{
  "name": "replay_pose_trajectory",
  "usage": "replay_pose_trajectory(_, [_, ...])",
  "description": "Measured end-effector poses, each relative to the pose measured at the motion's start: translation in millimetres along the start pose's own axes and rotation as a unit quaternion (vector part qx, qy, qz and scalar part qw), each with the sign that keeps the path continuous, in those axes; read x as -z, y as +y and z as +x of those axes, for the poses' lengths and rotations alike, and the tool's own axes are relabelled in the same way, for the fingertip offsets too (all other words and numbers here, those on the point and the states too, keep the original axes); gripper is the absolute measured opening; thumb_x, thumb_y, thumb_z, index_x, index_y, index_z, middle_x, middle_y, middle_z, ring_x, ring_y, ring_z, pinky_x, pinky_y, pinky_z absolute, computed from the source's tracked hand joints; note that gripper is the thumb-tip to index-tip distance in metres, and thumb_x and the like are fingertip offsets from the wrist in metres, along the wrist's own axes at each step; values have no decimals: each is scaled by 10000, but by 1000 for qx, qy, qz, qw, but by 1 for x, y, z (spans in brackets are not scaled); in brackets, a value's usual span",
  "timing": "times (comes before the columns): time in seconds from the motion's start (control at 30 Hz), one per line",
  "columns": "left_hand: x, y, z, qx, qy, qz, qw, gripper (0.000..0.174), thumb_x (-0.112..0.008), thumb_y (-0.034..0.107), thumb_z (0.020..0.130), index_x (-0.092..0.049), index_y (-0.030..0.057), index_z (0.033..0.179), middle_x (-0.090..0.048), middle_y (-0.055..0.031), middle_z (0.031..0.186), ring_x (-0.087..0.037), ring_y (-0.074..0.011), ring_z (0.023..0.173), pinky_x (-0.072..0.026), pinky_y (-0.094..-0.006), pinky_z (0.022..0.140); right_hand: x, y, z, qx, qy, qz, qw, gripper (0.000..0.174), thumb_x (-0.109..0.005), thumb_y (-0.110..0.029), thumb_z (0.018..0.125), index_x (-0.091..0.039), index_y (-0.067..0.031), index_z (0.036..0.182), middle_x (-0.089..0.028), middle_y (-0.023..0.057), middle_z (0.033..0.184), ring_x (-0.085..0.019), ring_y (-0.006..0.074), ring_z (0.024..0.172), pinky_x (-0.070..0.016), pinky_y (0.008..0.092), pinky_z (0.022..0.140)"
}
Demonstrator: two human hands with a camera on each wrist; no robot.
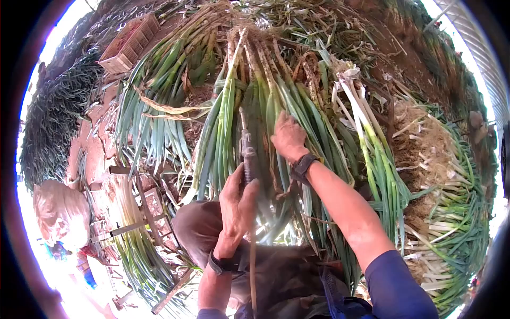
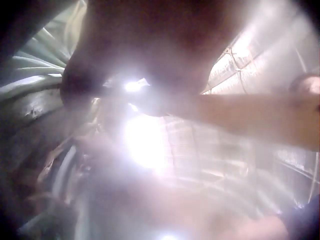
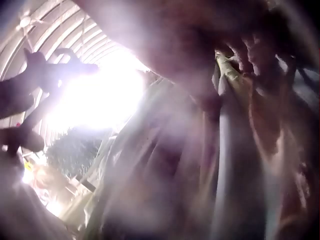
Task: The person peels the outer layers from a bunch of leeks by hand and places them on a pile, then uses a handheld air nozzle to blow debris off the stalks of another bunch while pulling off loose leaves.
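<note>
In the head view my left hand (image 1: pixel 236 204) grips the dark handle of a nozzle gun (image 1: pixel 247 151), its thin tip pointing away from me and a tan hose (image 1: pixel 253 276) running down from it. The right hand (image 1: pixel 289 138) holds a green onion stalk in the bunch of large green onions (image 1: pixel 228 122) in front of me. In the right wrist view its curled fingers (image 3: pixel 242 57) close around a pale green stalk (image 3: pixel 230 72). At the left of that view, the left hand (image 3: pixel 20 95) and the gun appear as silhouettes. Glare washes out much of the left wrist view.
More green onions (image 1: pixel 154 114) lie left of the bunch, and a cleaned bundle (image 1: pixel 125 207) sits in a metal frame (image 1: pixel 127 230). Peeled onions (image 1: pixel 372 133) lie on the right, beside a long row (image 1: pixel 451 239). A plastic crate (image 1: pixel 130 45) stands at the back left.
</note>
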State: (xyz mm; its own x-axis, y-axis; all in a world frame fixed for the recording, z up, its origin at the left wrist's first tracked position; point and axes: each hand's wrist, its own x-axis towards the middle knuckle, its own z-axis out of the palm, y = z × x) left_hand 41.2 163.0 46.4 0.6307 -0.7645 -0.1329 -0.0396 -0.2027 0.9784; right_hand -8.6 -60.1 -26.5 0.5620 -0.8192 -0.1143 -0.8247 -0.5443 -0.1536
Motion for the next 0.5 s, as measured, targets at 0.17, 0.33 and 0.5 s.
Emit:
replay_pose_trajectory(0.17, [3, 12, -4, 8, -22, -41, 999, 543, -602, 159, 956, -508, -70, 1439, -664, -108, 1190, -597, -151, 1031, -477, -277, 925, 56, 8, -7, -20, -105, 90, 990, 751, -748, -206, 748, -393, 29, 1367, -645, 219, 1125, -700, 375, 963, -565, 466, 842])
replay_pose_trajectory(0.33, [-11, 52, -37, -1, -78, 33, 996, 523, -632, 137, 945, -521, -67, 1414, -663, -111, 1090, -604, -161, 912, -516, -306, 838, 91, 48, -36, 157, 13, -22, 987, 720, -655, -62, 776, -345, 27, 1420, -607, 202, 1034, -630, 297, 808, -504, 449, 729])
replay_pose_trajectory(0.5, [-48, 49, -69, -47, -117, 48, 991, 550, -646, 181, 936, -507, -26, 1426, -631, -234, 1107, -652, -358, 992, -526, -435, 894, 107, 63, -87, 142, -37, -84, 986, 683, -610, 42, 852, -320, 46, 1471, -597, 215, 1038, -645, 298, 882, -517, 461, 747])
